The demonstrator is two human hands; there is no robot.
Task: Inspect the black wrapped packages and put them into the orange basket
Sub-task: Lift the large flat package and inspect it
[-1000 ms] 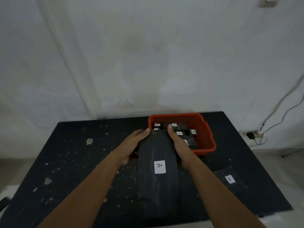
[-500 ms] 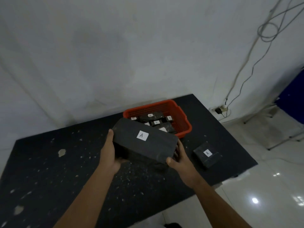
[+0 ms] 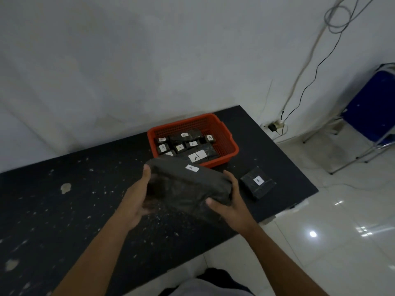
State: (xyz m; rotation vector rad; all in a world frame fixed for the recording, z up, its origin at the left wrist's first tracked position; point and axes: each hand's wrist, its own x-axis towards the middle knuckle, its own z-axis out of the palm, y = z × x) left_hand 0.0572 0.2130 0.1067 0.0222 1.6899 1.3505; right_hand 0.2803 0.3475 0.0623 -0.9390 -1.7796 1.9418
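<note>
Package (image 3: 188,184) has tilted above speckled black table (image 3: 64,210) by white wall (image 3: 128,60).

Bare workroom, plain white wall (image 3: 128,60), speckled black table (image 3: 64,210), glossy tiled floor (image 3: 342,210), blue folding chair (image 3: 372,107), loose wall cables (image 3: 307,86)

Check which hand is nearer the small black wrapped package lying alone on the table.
Right. The right hand is just left of the small black wrapped package; the left hand holds the large black package farther left.
</note>
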